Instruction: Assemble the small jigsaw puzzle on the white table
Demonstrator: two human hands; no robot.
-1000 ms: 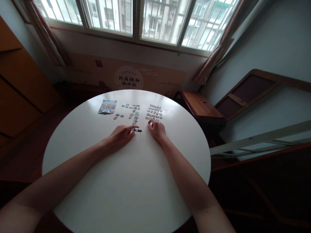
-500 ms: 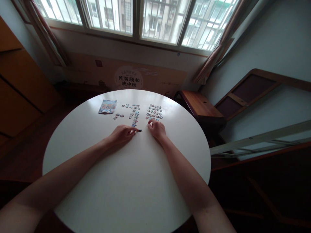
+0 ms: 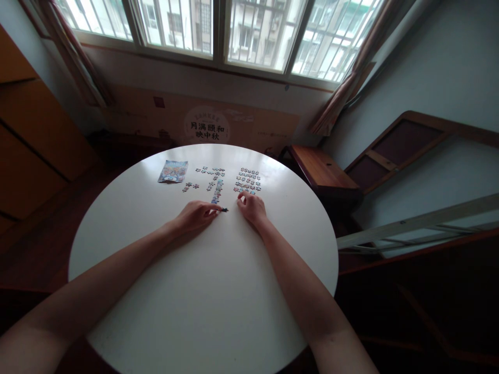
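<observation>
On the white round table my left hand (image 3: 197, 214) pinches a dark jigsaw piece (image 3: 224, 210) just above the tabletop. Beyond its fingertips runs a narrow joined strip of jigsaw pieces (image 3: 217, 192). My right hand (image 3: 251, 205) rests with curled fingers at the near edge of several rows of loose jigsaw pieces (image 3: 248, 178). Thumb and index finger come together there; whatever lies between them is hidden or too small to tell. More loose pieces (image 3: 190, 186) are scattered left of the strip.
A picture sheet or packet (image 3: 173, 171) lies at the table's far left. The round table (image 3: 202, 301) has its far edge near a printed board (image 3: 249, 122) under the windows. A wooden stool or small cabinet (image 3: 323, 166) stands beyond its right side.
</observation>
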